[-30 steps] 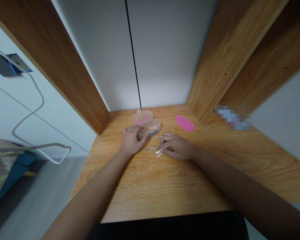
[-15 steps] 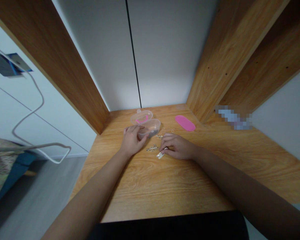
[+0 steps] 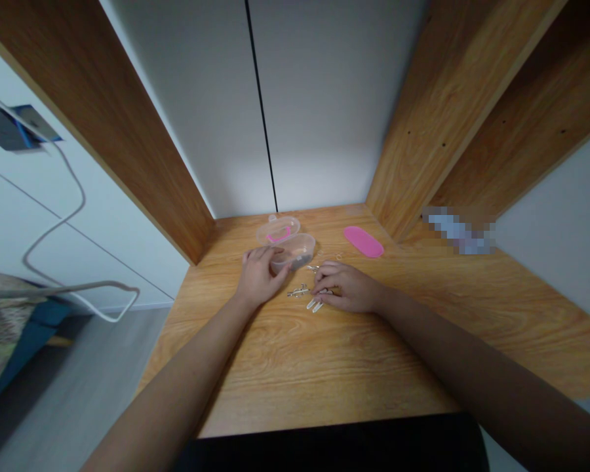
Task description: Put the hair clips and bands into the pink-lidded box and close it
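Observation:
My left hand (image 3: 260,275) grips the near left side of a clear plastic box (image 3: 305,244), fingers over its rim and thumb along the front wall. Dark small items lie inside the box. Behind it the clear lid (image 3: 279,229) with a pink handle lies folded open. My right hand (image 3: 347,287) is closed, fingertips down at the tabletop on two white hair clips (image 3: 315,305) whose ends stick out towards me. Small metallic clips (image 3: 299,291) lie between my hands, and another metallic clip (image 3: 313,268) shows beyond my right fingers.
A pink oval plate (image 3: 364,242) lies on the wooden tabletop (image 3: 314,373), right of the box. Small thin rings (image 3: 339,256) lie near it. Wooden panels stand left and right, with a white back wall (image 3: 319,131). A white cable (image 3: 83,190) hangs at left.
The white hair clips under my right fingers have spread apart at their ends, and my right hand has shifted very slightly left. My left hand stays on the box.

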`<state>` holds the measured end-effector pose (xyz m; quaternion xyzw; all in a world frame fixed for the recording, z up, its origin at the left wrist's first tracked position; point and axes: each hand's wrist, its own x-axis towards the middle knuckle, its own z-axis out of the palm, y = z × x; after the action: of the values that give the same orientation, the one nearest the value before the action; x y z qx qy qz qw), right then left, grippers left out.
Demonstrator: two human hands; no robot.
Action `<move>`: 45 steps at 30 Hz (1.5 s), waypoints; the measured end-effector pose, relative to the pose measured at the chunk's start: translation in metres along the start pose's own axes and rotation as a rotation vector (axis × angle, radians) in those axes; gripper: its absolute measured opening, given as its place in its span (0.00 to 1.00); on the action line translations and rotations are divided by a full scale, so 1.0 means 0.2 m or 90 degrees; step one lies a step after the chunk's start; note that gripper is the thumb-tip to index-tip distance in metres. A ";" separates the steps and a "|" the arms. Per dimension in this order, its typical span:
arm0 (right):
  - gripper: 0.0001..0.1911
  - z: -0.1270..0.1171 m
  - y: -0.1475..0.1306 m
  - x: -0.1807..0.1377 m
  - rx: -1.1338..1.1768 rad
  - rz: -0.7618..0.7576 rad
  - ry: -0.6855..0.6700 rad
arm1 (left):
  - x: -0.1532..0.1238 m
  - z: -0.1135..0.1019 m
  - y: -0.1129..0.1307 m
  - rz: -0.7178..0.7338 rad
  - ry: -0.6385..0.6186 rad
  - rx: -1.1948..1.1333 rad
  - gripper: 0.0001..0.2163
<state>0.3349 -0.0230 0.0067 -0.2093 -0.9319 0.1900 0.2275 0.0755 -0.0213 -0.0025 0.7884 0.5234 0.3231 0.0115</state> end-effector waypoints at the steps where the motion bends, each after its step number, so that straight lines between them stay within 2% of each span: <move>1: 0.08 0.00 0.00 0.00 0.000 -0.002 -0.003 | 0.00 0.00 0.00 0.001 0.001 0.001 0.15; 12: 0.08 0.00 0.00 0.00 0.006 0.010 -0.012 | 0.00 0.00 0.00 0.004 0.005 0.002 0.15; 22: 0.09 0.03 0.00 -0.01 0.082 0.020 0.028 | 0.00 -0.01 0.00 -0.001 0.001 -0.002 0.15; 27: 0.08 0.01 0.00 -0.01 0.041 0.008 0.052 | 0.00 -0.01 0.01 -0.004 -0.010 0.002 0.15; 32: 0.09 -0.01 0.00 -0.01 0.035 -0.009 0.035 | 0.00 -0.01 0.00 0.002 0.000 -0.006 0.15; 45: 0.08 0.02 0.05 -0.01 0.040 0.036 0.053 | 0.00 -0.02 0.01 0.001 -0.007 0.000 0.14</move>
<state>0.3374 -0.0163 -0.0028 -0.2358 -0.9088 0.2166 0.2674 0.0758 -0.0233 0.0016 0.7906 0.5226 0.3187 0.0146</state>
